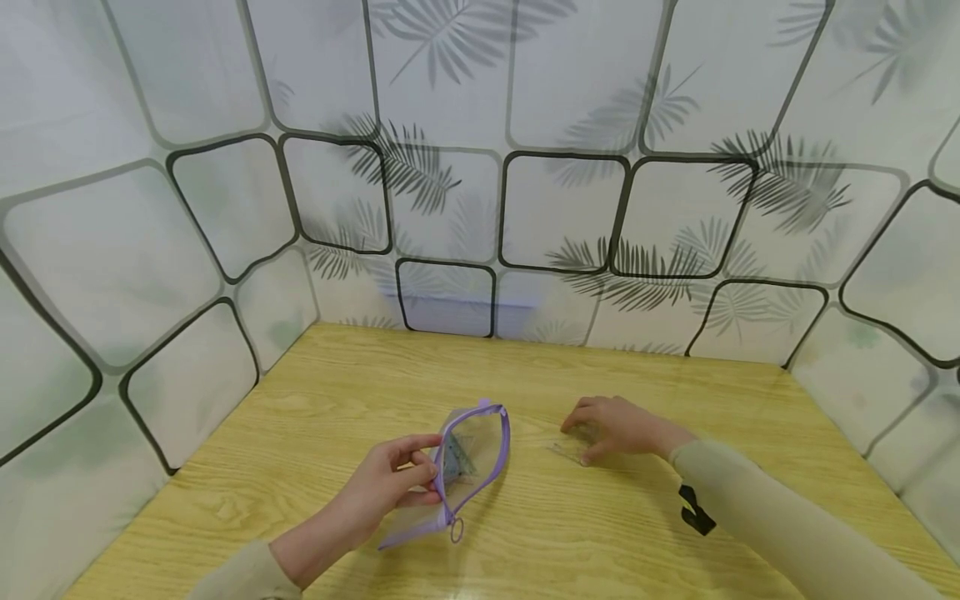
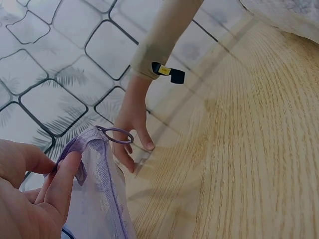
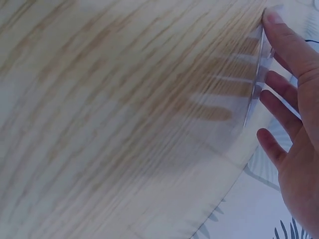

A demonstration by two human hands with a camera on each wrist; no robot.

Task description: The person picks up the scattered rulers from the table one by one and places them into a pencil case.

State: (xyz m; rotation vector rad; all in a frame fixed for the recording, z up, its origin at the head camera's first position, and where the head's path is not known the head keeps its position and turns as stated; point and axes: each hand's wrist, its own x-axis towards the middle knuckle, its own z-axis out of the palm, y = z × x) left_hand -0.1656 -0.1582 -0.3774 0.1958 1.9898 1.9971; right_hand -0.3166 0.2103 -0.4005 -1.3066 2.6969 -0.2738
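Note:
A see-through zip pouch (image 1: 480, 487) with purple edging stands with its mouth spread wide, and a purple ring hangs from its zip. Inside lie a bluish triangular piece (image 1: 452, 460) and a clear set square, seen through the opening. My left hand (image 1: 393, 479) pinches the pouch's rim between thumb and fingers; the left wrist view shows this grip on the purple edging (image 2: 75, 149). To the right, my right hand (image 1: 618, 429) reaches down at the tabletop, thumb and fingertips on a thin, clear flat plastic piece (image 3: 256, 74) whose exact kind I cannot tell.
The wood-grain table (image 1: 300, 400) is enclosed by a patterned cloth (image 1: 450, 200) at the back and sides. A black strap end (image 1: 697, 510) sticks out from the right sleeve.

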